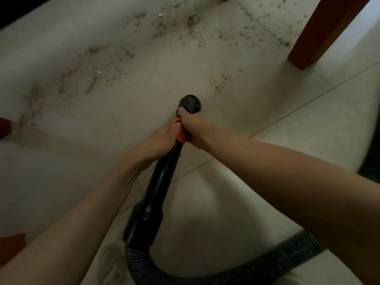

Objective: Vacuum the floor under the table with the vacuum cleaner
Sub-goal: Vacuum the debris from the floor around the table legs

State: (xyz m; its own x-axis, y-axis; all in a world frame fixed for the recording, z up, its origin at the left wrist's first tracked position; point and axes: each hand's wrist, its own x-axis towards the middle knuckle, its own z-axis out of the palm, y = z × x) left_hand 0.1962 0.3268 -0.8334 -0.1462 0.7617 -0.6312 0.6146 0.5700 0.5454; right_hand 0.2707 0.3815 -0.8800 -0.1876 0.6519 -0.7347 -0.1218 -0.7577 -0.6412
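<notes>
A black vacuum wand (162, 175) with an orange collar (181, 133) points away from me at the pale tiled floor (267, 112). Its round black brush nozzle (190, 102) sits on the tiles. My left hand (158, 142) grips the wand just behind the orange collar. Further forward, my right hand (194, 124) grips it at the collar, right behind the nozzle. Brown crumbs and dirt (115, 52) lie scattered in a band across the floor beyond the nozzle, with a small patch (219, 84) just ahead and to the right of it.
A brown wooden table leg (320, 31) stands at the upper right. Another wooden leg (5, 127) shows at the left edge, and a wooden piece (12, 246) at the lower left. The ribbed grey hose (236, 270) curves along the bottom and up the right edge.
</notes>
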